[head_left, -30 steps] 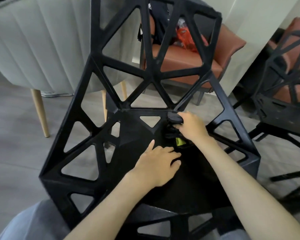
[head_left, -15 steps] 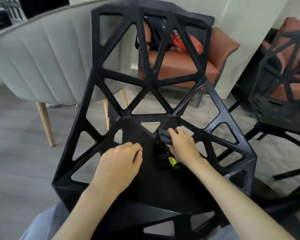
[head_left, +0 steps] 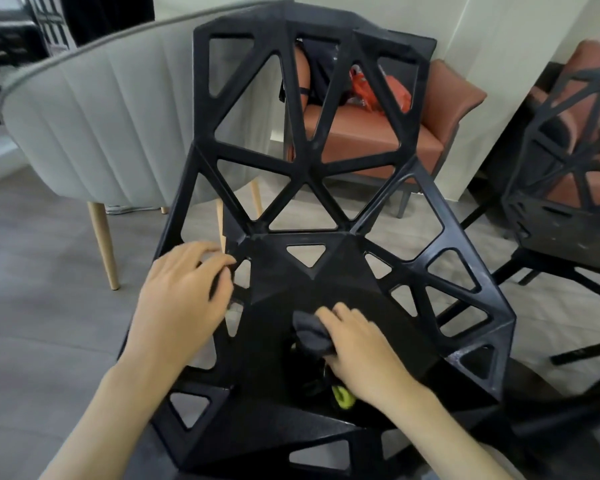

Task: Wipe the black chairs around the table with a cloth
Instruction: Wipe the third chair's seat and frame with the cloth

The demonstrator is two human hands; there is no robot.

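Grey wood-look floor (head_left: 32,306) is running under everything; a pale grey ribbed armchair (head_left: 94,126) is sitting back left and a rust-brown seat (head_left: 361,133) with a dark bag and something orange on it is showing through the chair back.

Black lattice chair (head_left: 312,216) is standing right in front of the person, backrest tilted away, seat pan nearest the camera. A second black chair (head_left: 565,209) is standing well apart at the right edge. No desk top is clearly showing.

Right hand (head_left: 361,348) is bearing down on the middle of the seat, fingers curled round a bunched dark cloth (head_left: 310,336), grip closed on it. Black and yellow-green bits are poking out under the palm; can't tell what they are.

Left hand (head_left: 184,296) is resting on the seat's left side strut, fingers loosely bent over the bar near the corner where seat meets back. Looks like a brace rather than a firm clamp; the underside of the fingers isn't showing.

Key relation: cloth is sitting at the right hand's fingertips, pointing up the seat toward the back. Unwiped lattice is lying ahead and to both sides: the seat's centre ridge and small triangular cut-out just beyond the cloth, the right-side struts nearer the right hand, the left struts under the left hand. My read: right hand is the one placed to be pushing forward along the seat's front-to-back axis, left steadying. Seat looks mid-wipe; backrest and second chair probably still pending.
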